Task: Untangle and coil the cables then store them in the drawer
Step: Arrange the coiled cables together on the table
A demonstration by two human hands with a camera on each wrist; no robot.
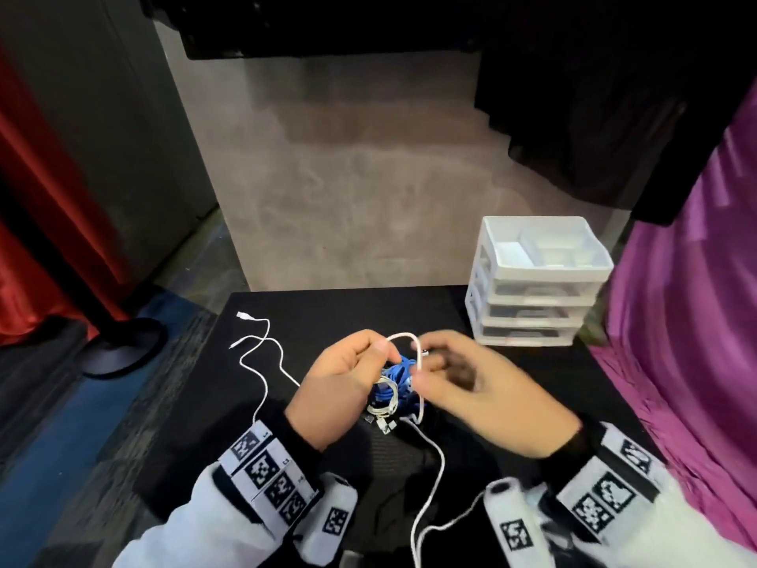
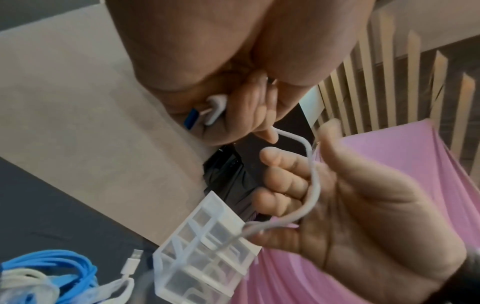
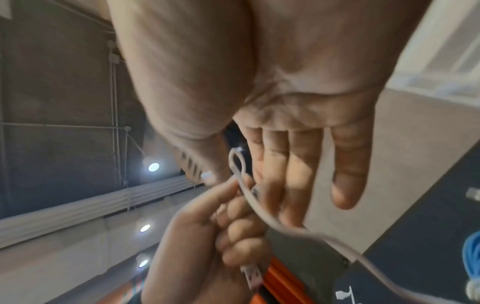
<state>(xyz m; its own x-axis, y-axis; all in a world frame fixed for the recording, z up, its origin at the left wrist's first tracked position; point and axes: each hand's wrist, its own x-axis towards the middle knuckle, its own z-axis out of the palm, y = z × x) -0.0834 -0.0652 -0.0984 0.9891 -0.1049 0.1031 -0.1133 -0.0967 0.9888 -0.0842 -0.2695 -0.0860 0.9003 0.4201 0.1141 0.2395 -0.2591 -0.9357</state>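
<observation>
A tangle of blue and white cables (image 1: 395,379) (image 2: 52,273) lies on the black table (image 1: 327,313). Both hands hover just above it. My left hand (image 1: 352,362) (image 2: 249,107) (image 3: 233,232) is curled into a fist and pinches a white cable (image 1: 403,336) (image 2: 311,174) (image 3: 259,209), which arches over to my right hand (image 1: 463,383) (image 2: 350,195) (image 3: 298,154). There the cable lies across loosely extended fingers. A USB plug (image 3: 250,275) sticks out below the left fist. A white three-drawer unit (image 1: 532,297) (image 2: 205,246) stands at the table's back right.
Another thin white cable (image 1: 262,350) snakes loose over the table's left part. The held cable trails toward me off the front edge (image 1: 434,477). Purple cloth (image 1: 676,321) hangs at the right, and a red curtain and a black round base (image 1: 123,346) are at the left.
</observation>
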